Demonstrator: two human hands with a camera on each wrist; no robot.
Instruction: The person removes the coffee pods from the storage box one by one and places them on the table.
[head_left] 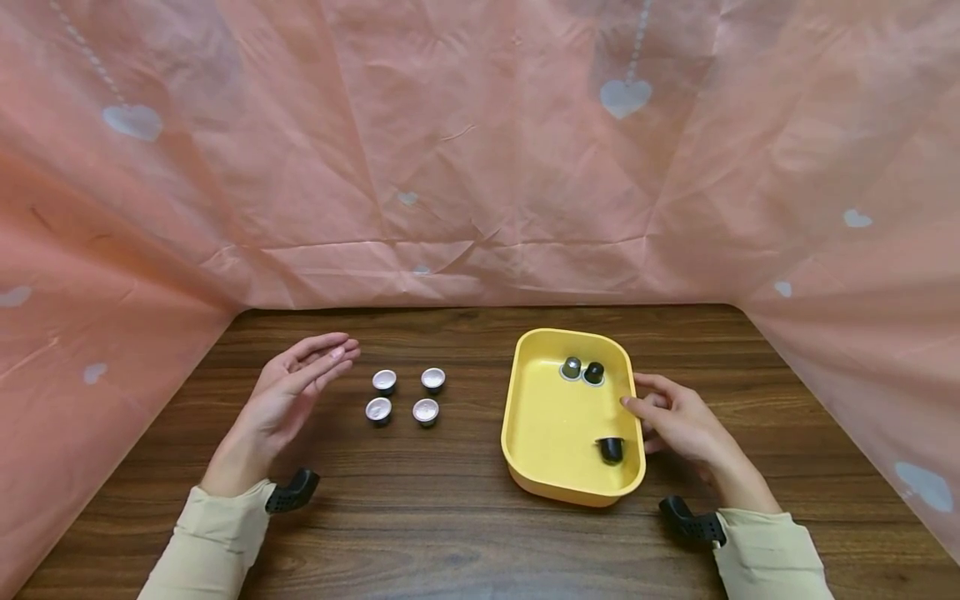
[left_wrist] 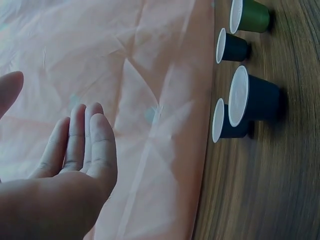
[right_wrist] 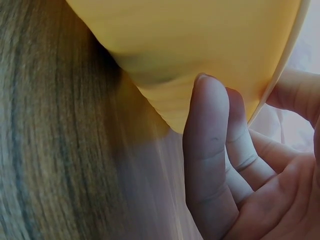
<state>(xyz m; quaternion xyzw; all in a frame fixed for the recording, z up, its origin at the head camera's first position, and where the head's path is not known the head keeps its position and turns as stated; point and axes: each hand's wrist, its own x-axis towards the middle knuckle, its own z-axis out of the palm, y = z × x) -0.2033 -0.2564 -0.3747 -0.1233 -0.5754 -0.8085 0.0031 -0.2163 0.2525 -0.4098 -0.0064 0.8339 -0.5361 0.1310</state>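
A yellow tray [head_left: 551,417] lies right of the middle of the table. My right hand [head_left: 686,421] grips its right rim, thumb on the inside and fingers against the outer wall [right_wrist: 165,65]. Inside the tray are a green coffee capsule [head_left: 572,367] and a dark one [head_left: 594,372] side by side at the far end, foil down, plus a black capsule [head_left: 611,451] near the front right corner. My left hand [head_left: 285,396] hovers with straight fingers, holding nothing. Just right of it, several foil-up capsules [head_left: 425,411] stand on the table; the left wrist view shows a green capsule [left_wrist: 254,17] among dark ones [left_wrist: 260,100].
The dark wooden table [head_left: 420,533] is bordered at the back and both sides by pink cloth [head_left: 480,167] with pale hearts. A black wrist mount [head_left: 292,492] sits at the left cuff, and a like mount [head_left: 692,523] at the right cuff.
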